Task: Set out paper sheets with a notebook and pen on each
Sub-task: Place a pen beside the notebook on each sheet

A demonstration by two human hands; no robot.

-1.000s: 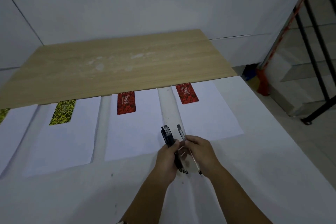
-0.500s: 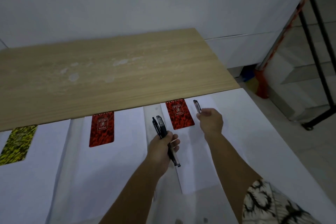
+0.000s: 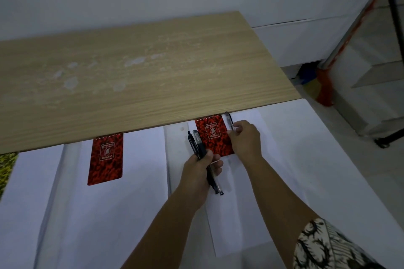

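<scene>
Pens first: the left hand (image 3: pixel 202 167) is closed round a bundle of dark pens (image 3: pixel 197 144), their tips poking out below the fist. The right hand (image 3: pixel 244 140) pinches a single pen (image 3: pixel 228 119) just beside the right edge of a red mottled spiral notebook (image 3: pixel 213 135) lying on a white sheet (image 3: pixel 273 159). A second red notebook (image 3: pixel 106 158) sits on the neighbouring sheet (image 3: pixel 142 181), both tucked against the wooden board (image 3: pixel 131 76).
</scene>
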